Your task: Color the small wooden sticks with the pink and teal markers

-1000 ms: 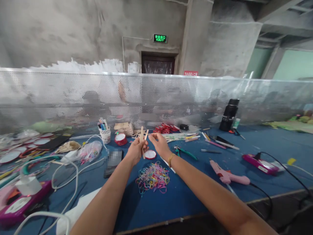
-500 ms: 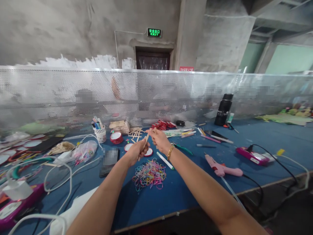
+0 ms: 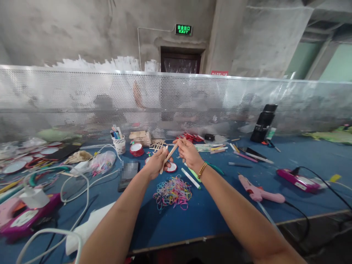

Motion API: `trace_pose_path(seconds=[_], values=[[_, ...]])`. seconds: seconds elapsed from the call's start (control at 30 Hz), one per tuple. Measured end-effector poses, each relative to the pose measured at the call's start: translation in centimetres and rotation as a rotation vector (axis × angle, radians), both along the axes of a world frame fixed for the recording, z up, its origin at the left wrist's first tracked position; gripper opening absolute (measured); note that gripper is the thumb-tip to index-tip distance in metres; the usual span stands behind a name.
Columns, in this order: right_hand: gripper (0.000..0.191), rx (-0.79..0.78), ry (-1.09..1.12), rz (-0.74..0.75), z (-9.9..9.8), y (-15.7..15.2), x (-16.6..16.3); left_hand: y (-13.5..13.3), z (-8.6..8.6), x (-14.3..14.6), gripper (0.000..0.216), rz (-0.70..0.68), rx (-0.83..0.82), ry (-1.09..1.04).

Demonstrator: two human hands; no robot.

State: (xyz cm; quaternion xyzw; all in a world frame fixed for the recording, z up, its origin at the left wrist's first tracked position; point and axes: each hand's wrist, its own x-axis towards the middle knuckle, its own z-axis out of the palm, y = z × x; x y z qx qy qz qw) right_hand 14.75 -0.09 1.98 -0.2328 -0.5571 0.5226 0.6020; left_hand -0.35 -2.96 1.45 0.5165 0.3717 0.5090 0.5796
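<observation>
Wooden craft sticks show between my two hands above the blue table. My left hand is closed around craft sticks, which poke out above and below its fingers. At the upper end of a slanting stick, my right hand pinches with thumb and fingers; a gold bracelet circles that wrist. Below the hands lies a pile of colourful rubber bands. A white marker with a green end rests beside the right wrist. Partly behind the left hand are round red-rimmed white discs.
A pink glue gun lies right, near a magenta power strip. A black bottle stands at the back. On the left are a phone, a cup of pens and white cables. A perforated metal screen borders the table.
The view has shifted, so the scene sits further right. My hands have drawn slightly apart, and a craft stick now shows slanting between them.
</observation>
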Motion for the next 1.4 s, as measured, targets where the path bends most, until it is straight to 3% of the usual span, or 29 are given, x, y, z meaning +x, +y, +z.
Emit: trace_pose_path(seconds=[0.2, 0.4, 0.53, 0.63, 0.73, 0.83, 0.9, 1.13, 1.4], values=[[0.03, 0.024, 0.227, 0.074, 1.4, 0.5, 1.9, 0.8, 0.4, -0.8, 0.023, 0.237, -0.061, -0.15], [0.034, -0.123, -0.013, 0.168, 0.5, 0.5, 1.5, 0.1, 0.6, -0.8, 0.03, 0.034, -0.066, -0.101], [0.041, -0.146, -0.035, 0.084, -1.0, 0.4, -0.3, -0.3, 0.0, 0.6, 0.032, 0.005, -0.034, -0.007], [0.04, -0.134, -0.04, -0.029, -1.6, 0.3, -1.1, 0.0, -0.4, 1.2, 0.028, 0.086, 0.022, -0.016], [0.038, -0.117, -0.025, -0.131, -1.4, 0.0, -1.2, 0.8, -0.4, 0.7, 0.02, 0.268, 0.037, -0.027], [0.037, -0.112, 0.035, -0.055, -0.5, -0.4, -0.7, 1.5, -0.1, -0.6, 0.016, 0.383, -0.011, -0.128], [0.036, -0.125, 0.11, 0.061, 0.2, -0.5, -0.2, 1.7, 0.1, -1.3, 0.015, 0.34, -0.079, -0.215], [0.031, -0.211, 0.196, 0.187, 0.9, -0.1, 1.3, 0.3, 0.8, -0.5, 0.012, 0.008, -0.23, -0.381], [0.035, -0.16, 0.167, 0.129, 0.6, 0.3, 1.2, -0.2, 0.7, 0.1, 0.01, -0.012, -0.267, -0.317]])
